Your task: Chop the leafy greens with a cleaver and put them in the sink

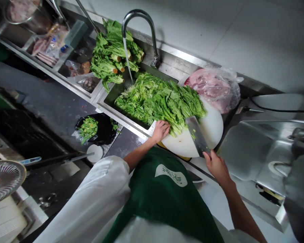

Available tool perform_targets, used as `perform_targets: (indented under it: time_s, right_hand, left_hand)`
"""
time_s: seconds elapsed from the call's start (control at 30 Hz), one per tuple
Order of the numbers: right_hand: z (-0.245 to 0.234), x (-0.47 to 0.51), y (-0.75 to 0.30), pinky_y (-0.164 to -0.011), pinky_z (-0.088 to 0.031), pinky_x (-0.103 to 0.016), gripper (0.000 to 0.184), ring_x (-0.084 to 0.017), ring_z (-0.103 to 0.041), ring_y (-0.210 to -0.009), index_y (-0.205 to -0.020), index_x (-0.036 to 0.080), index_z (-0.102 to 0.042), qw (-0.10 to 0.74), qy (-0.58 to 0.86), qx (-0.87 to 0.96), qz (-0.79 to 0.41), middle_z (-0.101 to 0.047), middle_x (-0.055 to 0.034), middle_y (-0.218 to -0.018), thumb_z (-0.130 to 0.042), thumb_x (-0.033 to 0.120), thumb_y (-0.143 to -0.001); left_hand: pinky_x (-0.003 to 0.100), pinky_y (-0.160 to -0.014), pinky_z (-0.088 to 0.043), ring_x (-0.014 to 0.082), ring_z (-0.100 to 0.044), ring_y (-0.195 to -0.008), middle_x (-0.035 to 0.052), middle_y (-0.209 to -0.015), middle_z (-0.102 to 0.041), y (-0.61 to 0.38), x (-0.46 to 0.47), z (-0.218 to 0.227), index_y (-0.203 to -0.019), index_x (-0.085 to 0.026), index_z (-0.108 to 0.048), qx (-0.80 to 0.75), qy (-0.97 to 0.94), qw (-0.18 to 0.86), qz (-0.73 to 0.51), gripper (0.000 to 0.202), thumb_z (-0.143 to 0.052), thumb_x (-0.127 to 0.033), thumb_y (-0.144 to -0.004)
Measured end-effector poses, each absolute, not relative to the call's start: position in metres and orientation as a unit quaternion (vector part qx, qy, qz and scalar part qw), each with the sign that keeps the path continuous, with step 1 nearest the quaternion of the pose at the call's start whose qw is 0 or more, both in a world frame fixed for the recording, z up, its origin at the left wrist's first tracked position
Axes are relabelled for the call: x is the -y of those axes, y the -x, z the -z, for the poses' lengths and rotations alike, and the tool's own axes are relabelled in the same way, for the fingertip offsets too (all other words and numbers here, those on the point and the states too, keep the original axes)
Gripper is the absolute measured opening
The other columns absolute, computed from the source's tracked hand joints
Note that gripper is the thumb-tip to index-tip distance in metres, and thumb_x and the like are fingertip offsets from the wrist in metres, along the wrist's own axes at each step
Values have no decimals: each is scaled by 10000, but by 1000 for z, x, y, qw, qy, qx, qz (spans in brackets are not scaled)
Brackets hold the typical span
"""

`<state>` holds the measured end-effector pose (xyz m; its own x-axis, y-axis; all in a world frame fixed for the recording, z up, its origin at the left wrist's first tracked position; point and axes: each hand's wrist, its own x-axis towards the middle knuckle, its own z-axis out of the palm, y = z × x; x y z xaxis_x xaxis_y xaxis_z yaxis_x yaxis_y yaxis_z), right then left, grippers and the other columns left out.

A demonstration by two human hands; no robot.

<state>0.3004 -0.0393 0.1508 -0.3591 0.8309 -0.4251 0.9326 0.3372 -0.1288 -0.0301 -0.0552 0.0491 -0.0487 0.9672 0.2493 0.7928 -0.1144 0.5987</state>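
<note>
My left hand point(160, 130) presses down on a bunch of leafy green stalks point(182, 108) that lies across a round white cutting board point(212, 126). Its fingers are curled over the cut ends. My right hand point(216, 165) grips the handle of a broad steel cleaver point(196, 135), whose blade rests on the board just right of the stalks. Behind the board, a steel sink point(111, 96) is heaped with cut green leaves point(147, 98). Water runs into it from a curved tap point(142, 20).
More whole green bunches point(110, 55) lie at the sink's far left corner. A plastic bag of raw meat point(212, 87) sits behind the board. A black bag with green scraps point(93, 128) is on the floor at left, a fan point(3, 177) below it. Steel trays stand at right.
</note>
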Motion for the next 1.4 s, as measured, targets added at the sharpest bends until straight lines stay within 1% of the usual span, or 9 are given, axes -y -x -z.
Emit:
perform_targets:
  time_s: [0.07,0.23,0.47,0.7,0.83,0.93,1.1,1.27,1.4]
  right_hand:
    - [-153,48,-315,-624,-318,-294,324,-218,-618,-679,-1002,161,-628,129,-586,-783,164,-703,-114,-781,-396,388,-1016]
    - [-147,68,-335,-609,-303,-281,320,-200,-578,-634,-960,168,-622,133,-651,-722,193,-658,-79,-703,-403,395,-1015]
    - [-135,95,-343,-627,-316,-282,322,-209,-625,-692,-1019,192,-613,160,-656,-697,241,-695,-66,-757,-364,396,-1029]
    - [-138,94,-335,-632,-339,-294,368,-231,-665,-734,-1105,185,-610,227,-633,-706,223,-711,-81,-770,-328,413,-1042]
    - [-149,93,-323,-631,-352,-298,355,-234,-685,-738,-1089,186,-603,245,-617,-723,192,-727,-93,-805,-308,380,-1051]
    - [-159,94,-309,-638,-364,-300,341,-232,-697,-728,-1077,186,-593,232,-609,-740,166,-734,-96,-803,-303,364,-1054]
    - [-163,84,-279,-650,-384,-308,290,-238,-711,-732,-1104,194,-577,223,-555,-787,152,-750,-102,-845,-329,334,-1047]
    - [-154,63,-266,-680,-413,-293,281,-233,-723,-767,-1203,156,-536,255,-551,-782,141,-744,-110,-822,-329,252,-1038]
    - [-146,53,-267,-697,-422,-292,293,-239,-731,-797,-1212,148,-530,271,-556,-776,125,-740,-123,-831,-321,271,-1046]
  left_hand:
    - [431,-925,-443,250,-532,-1083,103,-1141,-637,22,36,-55,-1163,-235,-690,-627,-701,149,-305,290,-437,-278,-1028]
    - [467,-974,-395,298,-481,-1252,111,-1338,-567,-1,-19,-54,-1295,-270,-628,-557,-784,137,-237,324,-452,-277,-1023]
    - [512,-1089,-303,296,-478,-1244,114,-1243,-589,3,-33,-53,-1208,-241,-659,-508,-830,128,-190,301,-477,-387,-1019]
    - [446,-988,-349,274,-542,-1085,99,-1128,-636,12,-45,-56,-1084,-244,-712,-446,-866,197,-113,298,-516,-452,-998]
    - [429,-940,-364,278,-563,-1074,96,-1106,-663,11,-53,-68,-1113,-252,-723,-448,-849,233,-155,282,-558,-439,-981]
    - [438,-970,-366,273,-549,-1148,98,-1195,-649,21,-31,-82,-1189,-255,-693,-528,-785,181,-267,311,-526,-438,-1001]
    - [418,-924,-429,224,-573,-1015,75,-1010,-658,44,28,-82,-997,-221,-685,-688,-588,56,-421,277,-459,-375,-1038]
    - [399,-876,-434,211,-557,-954,71,-959,-661,25,44,-64,-945,-204,-669,-658,-634,74,-400,261,-474,-354,-1032]
    - [399,-907,-418,229,-524,-1060,90,-1075,-651,-10,19,-51,-1040,-203,-690,-603,-722,124,-315,296,-440,-362,-1046]
